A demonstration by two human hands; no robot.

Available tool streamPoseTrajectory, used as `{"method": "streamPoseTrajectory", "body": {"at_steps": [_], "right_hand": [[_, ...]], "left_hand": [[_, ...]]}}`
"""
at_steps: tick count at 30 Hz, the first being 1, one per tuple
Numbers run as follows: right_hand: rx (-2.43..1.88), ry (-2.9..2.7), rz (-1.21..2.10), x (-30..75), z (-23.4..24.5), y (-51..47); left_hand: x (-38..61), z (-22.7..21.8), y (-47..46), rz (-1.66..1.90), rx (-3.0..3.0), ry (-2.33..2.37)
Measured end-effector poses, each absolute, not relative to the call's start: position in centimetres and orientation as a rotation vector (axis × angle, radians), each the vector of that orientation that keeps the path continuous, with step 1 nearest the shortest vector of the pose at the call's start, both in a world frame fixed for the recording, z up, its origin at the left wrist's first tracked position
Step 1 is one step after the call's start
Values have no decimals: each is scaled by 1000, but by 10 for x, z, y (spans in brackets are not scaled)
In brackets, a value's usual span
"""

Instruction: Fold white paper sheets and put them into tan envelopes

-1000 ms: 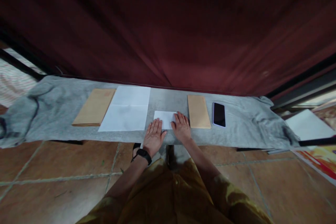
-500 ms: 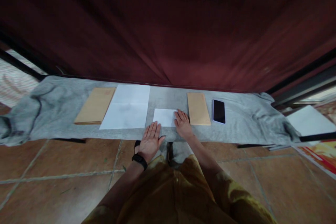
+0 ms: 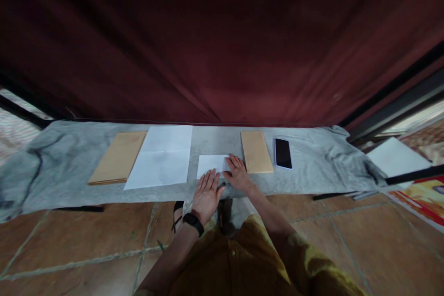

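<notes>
A small folded white sheet of paper (image 3: pixel 209 163) lies flat on the grey cloth in front of me. My left hand (image 3: pixel 207 194) is open, palm down, its fingertips over the paper's near edge. On the paper's right end rests my right hand (image 3: pixel 238 174), also open with the fingers flat. Just right of that hand lies a single brown envelope (image 3: pixel 257 152). To the left is a larger white sheet (image 3: pixel 161 157) with a crease across it, and it lies against a stack of brown envelopes (image 3: pixel 118 157).
A phone (image 3: pixel 283 153) with a dark screen lies right of the single envelope. The grey cloth (image 3: pixel 315 162) covers a narrow bench, wrinkled at both ends. Behind it hangs a dark red curtain (image 3: pixel 222 55). White sheets (image 3: pixel 398 159) and a red-yellow print (image 3: pixel 423 196) are at the far right.
My left hand has moved right and forward onto the near edge of the small paper. My right hand stays on its right end. The whole view has shifted slightly.
</notes>
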State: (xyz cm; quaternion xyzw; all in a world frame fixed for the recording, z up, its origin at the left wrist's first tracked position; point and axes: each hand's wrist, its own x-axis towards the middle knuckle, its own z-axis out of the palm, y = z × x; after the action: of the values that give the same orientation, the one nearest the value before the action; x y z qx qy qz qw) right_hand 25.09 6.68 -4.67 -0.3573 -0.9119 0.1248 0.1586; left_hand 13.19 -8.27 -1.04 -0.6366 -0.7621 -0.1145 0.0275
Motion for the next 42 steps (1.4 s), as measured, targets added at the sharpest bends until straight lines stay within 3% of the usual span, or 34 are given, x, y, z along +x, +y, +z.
{"method": "streamPoseTrajectory", "body": {"at_steps": [8, 18, 31, 34, 37, 42], "right_hand": [[-1029, -2677, 450, 253, -47, 73], [-1308, -2673, 635, 221, -10, 95], [-1317, -2395, 933, 240, 6, 114], [-1273, -2289, 985, 252, 15, 112], [-1175, -2044, 964, 259, 28, 97], [-901, -1945, 659, 252, 39, 48]], "left_hand": [[131, -33, -88, -329, -2031, -2236], [132, -51, -88, -419, -1970, -2127], [122, -35, -93, -604, -2111, -2225], [121, -24, -89, -911, -2068, -2307], [123, -2, -76, -1439, -1905, -2496], [136, 48, -44, -2989, -1014, -2608]]}}
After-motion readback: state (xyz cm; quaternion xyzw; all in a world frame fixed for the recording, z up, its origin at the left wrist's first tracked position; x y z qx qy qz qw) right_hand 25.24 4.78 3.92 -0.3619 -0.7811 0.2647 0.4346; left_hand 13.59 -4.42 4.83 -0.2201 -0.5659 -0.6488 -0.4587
